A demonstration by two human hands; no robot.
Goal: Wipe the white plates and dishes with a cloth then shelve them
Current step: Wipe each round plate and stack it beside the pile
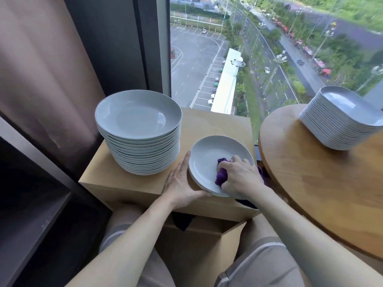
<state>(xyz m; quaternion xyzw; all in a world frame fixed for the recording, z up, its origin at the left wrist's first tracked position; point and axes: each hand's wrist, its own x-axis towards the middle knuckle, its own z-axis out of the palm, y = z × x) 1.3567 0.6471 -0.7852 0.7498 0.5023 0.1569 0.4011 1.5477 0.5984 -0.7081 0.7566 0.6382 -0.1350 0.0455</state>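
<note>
1. Right hand [238, 175] bunches a purple cloth [221, 175], fingers curled tight around it, pressing it into the plate [209, 160].
2. Left hand [179, 179] steadies the plate's left rim, fingers together and flat, thumb under the near edge.
3. Plate sits on the box [217, 123], beside the round stack [141, 131].
4. Square dishes [339, 121] stacked on the table [310, 172].
</note>
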